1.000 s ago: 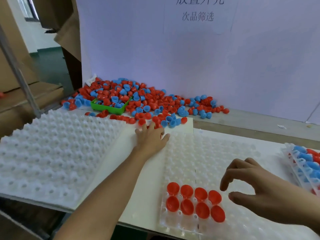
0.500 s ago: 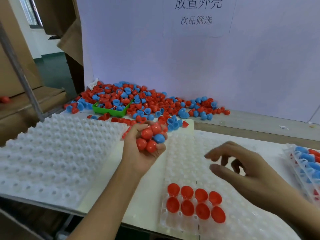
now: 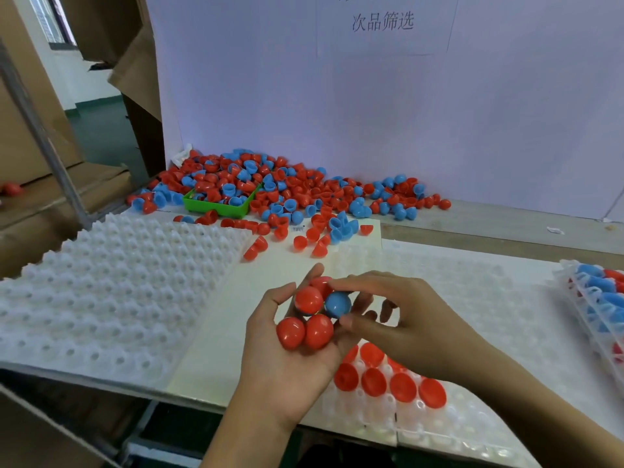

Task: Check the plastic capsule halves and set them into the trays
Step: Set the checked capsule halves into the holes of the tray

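White dimpled plastic tray lay under your hands, few red halves seated at near edge. Your left hand cupped loose cluster of red and blue plastic capsule halves. Your right hand pinched blue half. Risk: tugging one likely spilled others off palm.

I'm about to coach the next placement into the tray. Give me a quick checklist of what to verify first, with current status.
1. Left hand holds its handful of halves: ok.
2. Right hand fingers pinch the blue half: ok.
3. Half free of defects: cannot tell.
4. Clear tray has free pockets beside the red halves: ok.
5. Path to the tray unobstructed: ok.
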